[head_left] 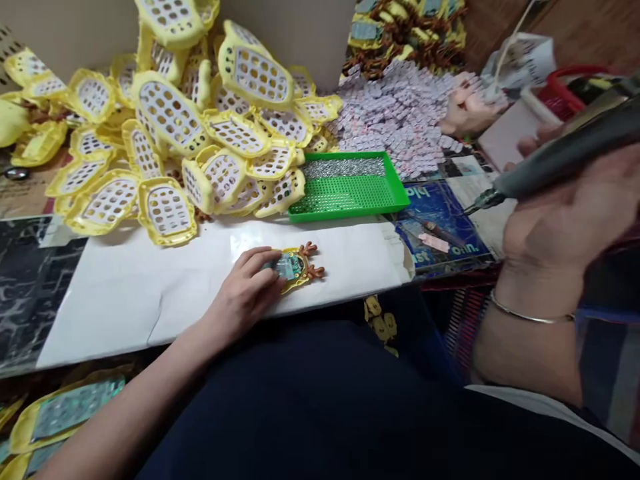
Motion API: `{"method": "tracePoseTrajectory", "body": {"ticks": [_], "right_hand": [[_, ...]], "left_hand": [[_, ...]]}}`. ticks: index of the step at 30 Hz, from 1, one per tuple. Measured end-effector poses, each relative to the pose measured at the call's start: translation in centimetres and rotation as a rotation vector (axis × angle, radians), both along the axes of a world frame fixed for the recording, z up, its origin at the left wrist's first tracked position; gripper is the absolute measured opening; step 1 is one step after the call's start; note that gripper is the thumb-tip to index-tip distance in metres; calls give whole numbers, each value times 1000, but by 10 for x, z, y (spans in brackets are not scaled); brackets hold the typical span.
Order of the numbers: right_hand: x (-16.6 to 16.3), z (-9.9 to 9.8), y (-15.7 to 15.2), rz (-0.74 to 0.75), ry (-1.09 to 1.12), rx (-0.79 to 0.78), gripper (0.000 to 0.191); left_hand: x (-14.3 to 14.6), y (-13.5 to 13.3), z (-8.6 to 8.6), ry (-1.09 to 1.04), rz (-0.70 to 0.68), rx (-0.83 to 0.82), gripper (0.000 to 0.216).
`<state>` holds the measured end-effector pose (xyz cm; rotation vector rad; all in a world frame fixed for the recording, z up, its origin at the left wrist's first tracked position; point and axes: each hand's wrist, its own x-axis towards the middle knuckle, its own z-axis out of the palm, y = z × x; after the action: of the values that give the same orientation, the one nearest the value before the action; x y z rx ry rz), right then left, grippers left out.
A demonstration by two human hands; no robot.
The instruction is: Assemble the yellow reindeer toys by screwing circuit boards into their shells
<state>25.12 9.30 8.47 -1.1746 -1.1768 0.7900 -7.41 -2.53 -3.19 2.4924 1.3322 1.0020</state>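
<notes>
My left hand [253, 283] grips a small yellow toy shell [299, 280] with brown antlers [315, 272], flat on white paper [195, 283]. A greenish circuit board [286, 267] shows inside the shell; my fingers cover its left part. Held up at the right, my right hand [565, 213] is closed around a dark electric screwdriver [565, 157]. Its bit [475, 205] points left and down, apart from the shell. Just beyond the paper stands a green perforated tray [350, 215] with small metal screws [350, 167] at its far side.
Yellow shells with white perforated faces [173, 113] are heaped at the back left. A pile of small pale parts [395, 110] lies behind the tray, beside another person's hand [465, 103]. A red basket [565, 90] stands back right. More shells with boards [70, 410] sit low at left.
</notes>
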Motion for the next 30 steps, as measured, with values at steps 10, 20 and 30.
{"method": "tracePoseTrajectory", "body": {"ticks": [10, 20, 30], "right_hand": [[-21, -10, 28, 265, -250, 298, 37], [-81, -42, 59, 319, -447, 248, 53], [-80, -68, 71, 320, -889, 115, 42]], "left_hand": [[33, 16, -2, -48, 11, 55, 15], [48, 23, 0, -9, -48, 25, 14], [46, 20, -3, -20, -52, -65, 12]]}}
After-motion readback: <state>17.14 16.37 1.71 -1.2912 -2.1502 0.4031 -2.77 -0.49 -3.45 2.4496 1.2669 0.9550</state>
